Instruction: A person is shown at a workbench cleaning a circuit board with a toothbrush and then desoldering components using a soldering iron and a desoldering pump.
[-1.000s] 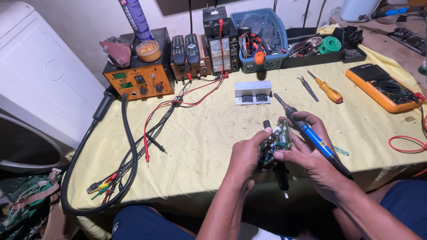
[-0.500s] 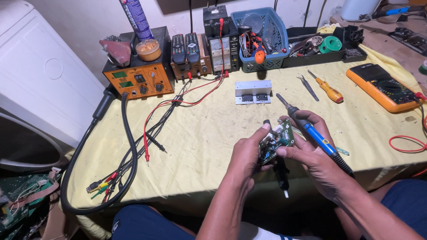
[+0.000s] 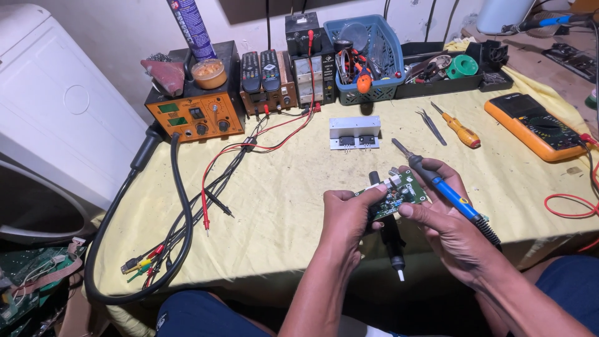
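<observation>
A small green circuit board [image 3: 398,191] is held above the yellow tablecloth [image 3: 281,187], pinched between both hands. My left hand [image 3: 347,218] grips its left edge. My right hand [image 3: 444,212] touches its right edge and also carries a blue-handled soldering iron [image 3: 444,187], tip pointing up and to the left. A black pen-shaped tool [image 3: 390,237] with a white tip lies under the board, partly hidden by my hands.
An orange rework station [image 3: 194,111], two remote controls [image 3: 261,70], a meter box [image 3: 306,59] and a blue basket [image 3: 368,56] line the back. A heatsink block [image 3: 354,132], tweezers [image 3: 430,125], screwdriver [image 3: 458,128] and orange multimeter [image 3: 538,125] lie nearby. Cables [image 3: 187,206] trail left.
Both hands have lifted the board slightly and tilted it; the soldering iron moved with my right hand. Nothing else on the table shifted.
</observation>
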